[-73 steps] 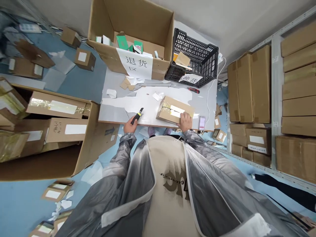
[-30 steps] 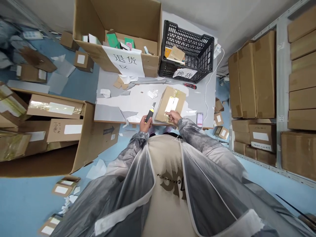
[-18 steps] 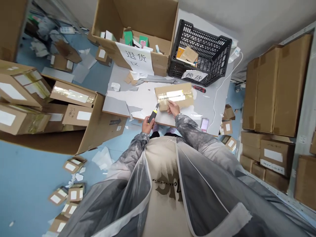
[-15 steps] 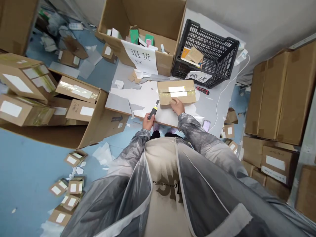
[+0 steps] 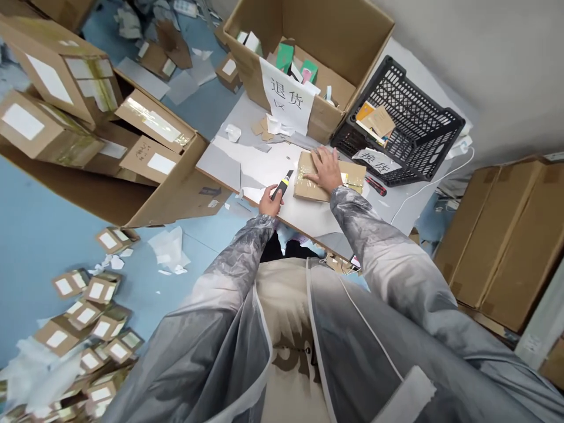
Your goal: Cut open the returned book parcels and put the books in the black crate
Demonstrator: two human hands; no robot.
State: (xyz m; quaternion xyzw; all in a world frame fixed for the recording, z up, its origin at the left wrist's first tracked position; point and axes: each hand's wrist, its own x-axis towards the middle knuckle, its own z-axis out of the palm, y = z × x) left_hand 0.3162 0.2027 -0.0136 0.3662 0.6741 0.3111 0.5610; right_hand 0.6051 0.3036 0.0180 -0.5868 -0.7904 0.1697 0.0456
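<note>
My left hand [image 5: 271, 202] is closed round the handle of a black and yellow utility knife [image 5: 281, 184]. The blade points up and away, just left of a small taped cardboard box [image 5: 304, 182] on the table, and does not touch it. Across the top of that box lies my right hand [image 5: 326, 169], palm down with the fingers spread. It covers part of the white label [image 5: 345, 178] and the tape. A red and black utility knife [image 5: 376, 185] rests on the table just right of the box.
A large open carton [image 5: 328, 126] with small packages and a black plastic crate [image 5: 396, 153] stand at the table's back. Paper scraps [image 5: 232, 133] lie on the tabletop. At left is a big carton [image 5: 176, 194] full of boxes; several small boxes [image 5: 101, 288] litter the floor.
My right hand has moved from the box's near edge onto its top and spread out. The box looks turned, with a taped end now showing. The whole view has swung round.
</note>
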